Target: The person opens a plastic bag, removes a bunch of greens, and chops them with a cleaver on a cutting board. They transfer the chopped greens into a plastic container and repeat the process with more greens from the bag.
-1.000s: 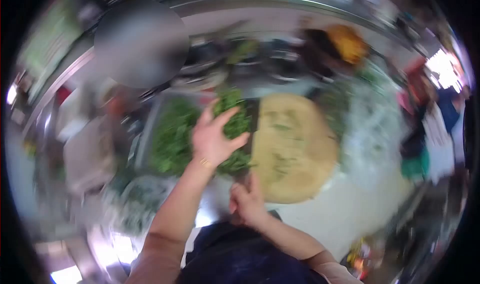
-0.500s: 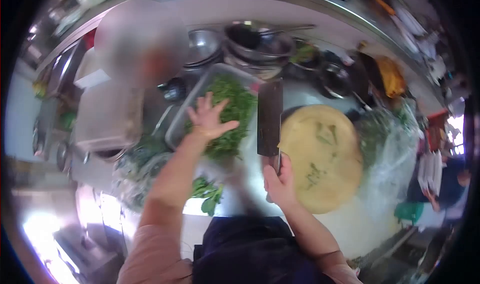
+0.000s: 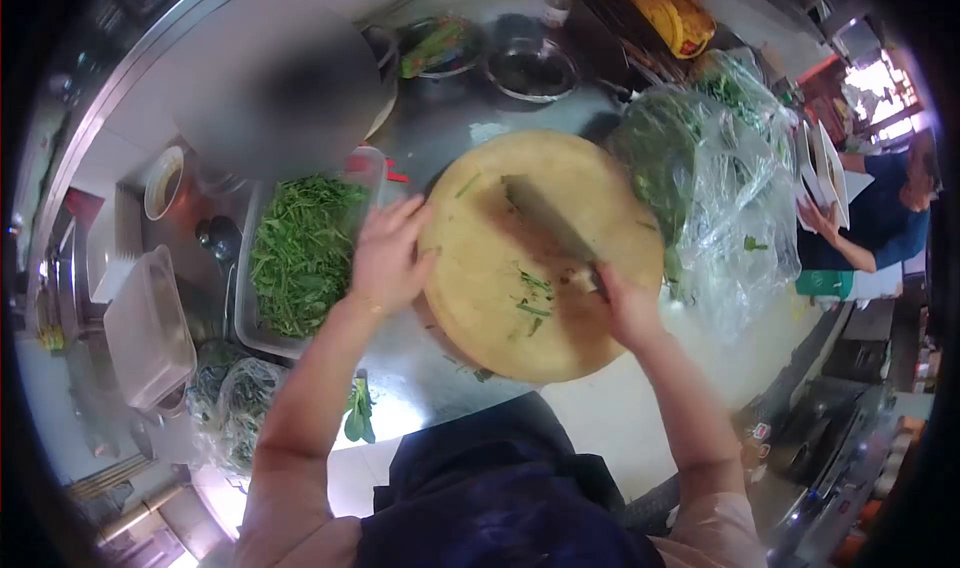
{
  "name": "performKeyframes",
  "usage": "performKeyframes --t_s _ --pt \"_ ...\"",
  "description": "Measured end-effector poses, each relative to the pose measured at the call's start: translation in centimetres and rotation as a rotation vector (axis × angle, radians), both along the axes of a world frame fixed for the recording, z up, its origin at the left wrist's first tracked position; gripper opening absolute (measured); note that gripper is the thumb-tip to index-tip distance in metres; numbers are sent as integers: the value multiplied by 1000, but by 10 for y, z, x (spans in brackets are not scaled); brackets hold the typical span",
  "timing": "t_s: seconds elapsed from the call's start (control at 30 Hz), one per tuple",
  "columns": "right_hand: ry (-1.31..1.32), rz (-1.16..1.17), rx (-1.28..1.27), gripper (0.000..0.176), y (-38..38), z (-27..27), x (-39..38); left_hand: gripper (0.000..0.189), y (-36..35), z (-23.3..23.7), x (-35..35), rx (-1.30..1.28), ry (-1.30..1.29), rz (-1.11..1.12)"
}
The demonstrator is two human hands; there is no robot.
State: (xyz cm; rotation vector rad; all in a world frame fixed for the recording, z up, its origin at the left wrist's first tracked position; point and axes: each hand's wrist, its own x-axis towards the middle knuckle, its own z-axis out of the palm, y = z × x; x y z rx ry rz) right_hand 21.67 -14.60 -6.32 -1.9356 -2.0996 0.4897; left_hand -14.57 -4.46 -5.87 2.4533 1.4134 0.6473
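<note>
My right hand (image 3: 634, 306) is wrapped round the handle of a cleaver (image 3: 550, 218), whose dark blade slants across a round wooden chopping board (image 3: 470, 313). A few bits of chopped greens (image 3: 533, 293) lie on the wood below the blade. At the board's left rim is my left hand (image 3: 388, 256), holding nothing, with its thumb apart from the fingers. Just left of it stands a clear plastic tub (image 3: 240, 313) filled with cut leafy greens (image 3: 303, 258).
Bagged greens (image 3: 715, 188) crowd the board's right side. Behind it stand metal bowls (image 3: 533, 73) and a dish of vegetables (image 3: 440, 46). A loose leafy sprig (image 3: 359, 413) lies near the front edge. Another person (image 3: 880, 213) is at the far right, holding white dishes.
My left hand has left the greens in the tub for the board's rim. The cleaver has swung from beside the board to over it. The view has turned rightward.
</note>
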Motion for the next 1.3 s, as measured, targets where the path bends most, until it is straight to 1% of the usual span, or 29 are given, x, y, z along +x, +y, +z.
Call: performKeyframes --t_s 0.07,0.17,0.2,0.23,0.3,0.37,0.4,0.5,0.53,0.57,0.6,0.63,0.7,0.73,0.8,0.83,0.87,0.97,1.0,1.1,1.2,1.3 --pt "63 121 -26 39 -15 22 -13 62 15 -32 33 -34 16 42" --pt "31 -47 -136 39 -46 53 -8 67 50 -54 76 -82 32 54" --pt "4 -174 -154 40 -56 51 2 69 53 -59 87 -105 37 56" --pt "-47 -260 -125 41 -62 50 16 68 49 -63 97 -106 75 -17" --pt "-144 -419 -61 43 -71 49 45 67 39 -53 118 -100 155 -152" --pt "-176 -389 -71 45 -79 43 69 67 15 -46 135 -224 61 -397" --pt "-215 -372 -108 45 -80 48 67 67 4 -42 138 -286 13 -517" --pt "-59 -217 -53 44 -97 41 43 67 -28 -34 129 -559 -352 -455" --pt "-119 -189 -201 43 -102 51 28 73 -31 -36 119 -496 -259 -400" --pt "-92 -134 -238 42 -108 55 17 79 -30 -41 101 -432 -165 -347" --pt "3 -130 -254 39 -112 65 7 85 -29 -42 87 -366 -74 -293" --pt "98 -126 -270 36 -117 71 1 92 -31 -41 77 -321 47 -292" --pt "422 -260 -224 33 -138 57 3 106 -37 -29 64 -235 280 -294" --pt "578 -326 -201 31 -150 49 6 111 -40 -24 67 -273 332 -287" --pt "1036 -635 -325 29 -168 41 12 121 -41 -14 87 -342 426 -265" --pt "1261 -790 -380 29 -175 35 15 120 -40 -18 94 -343 387 -288" --pt "1371 -838 -344 29 -183 29 14 119 -40 -23 101 -342 348 -311" --pt "1563 -957 -285 30 -208 20 2 120 -44 -31 109 -331 239 -381" --pt "1536 -977 -293 31 -214 18 -4 121 -46 -32 108 -323 206 -409" --pt "1557 -1010 -287 32 -223 8 -18 97 -44 -40 95 -323 -82 -409" --pt "1560 -1060 -274 33 -224 4 -26 68 -48 -51 79 -213 -194 -326" --pt "1546 -1045 -270 34 -220 8 -29 39 -54 -58 67 -173 -187 -298"
